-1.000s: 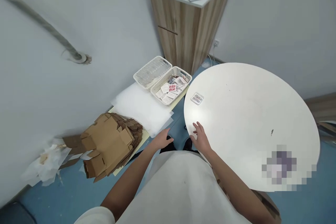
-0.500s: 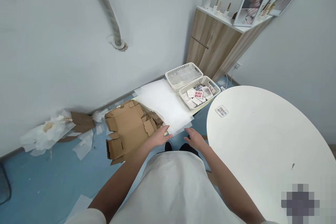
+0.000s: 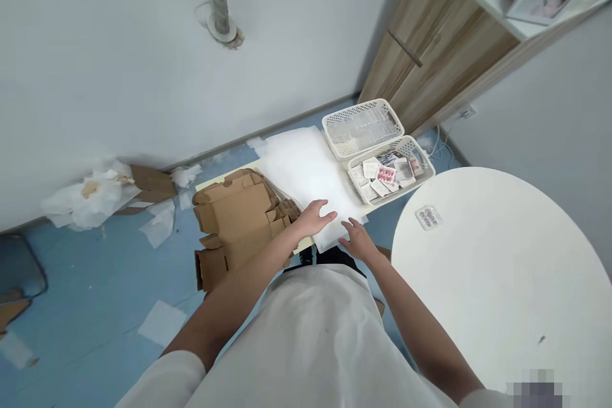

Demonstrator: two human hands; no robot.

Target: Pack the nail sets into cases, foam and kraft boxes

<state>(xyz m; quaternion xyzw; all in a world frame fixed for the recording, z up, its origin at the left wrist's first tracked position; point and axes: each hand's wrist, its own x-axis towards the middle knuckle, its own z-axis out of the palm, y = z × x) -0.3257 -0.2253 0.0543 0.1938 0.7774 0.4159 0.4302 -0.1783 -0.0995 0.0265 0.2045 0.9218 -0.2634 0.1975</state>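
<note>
My left hand (image 3: 314,218) is over the near part of a stack of white sheets (image 3: 306,162), its fingers apart and nothing in them. Close by, my right hand (image 3: 357,239) hovers at the stack's near right edge, fingers spread, also holding nothing. Whether either hand touches the sheets I cannot tell. Left of the stack lie flattened brown cardboard boxes (image 3: 241,213). Beyond my right hand stands a white basket (image 3: 356,188) of small cards and packs, one with pink pieces (image 3: 386,174). Behind it, another white basket (image 3: 335,152) holds clear plastic cases (image 3: 366,129).
A round white table (image 3: 488,255) stands to my right, with a small clear case (image 3: 429,217) on it. A wood-grain cabinet (image 3: 444,32) is at the back right. Crumpled white wrapping (image 3: 90,194) and a loose sheet (image 3: 161,323) lie on the blue floor.
Both hands have moved forward, from the near edge to over the white sheets. The view has tilted down and shifted closer to the baskets.
</note>
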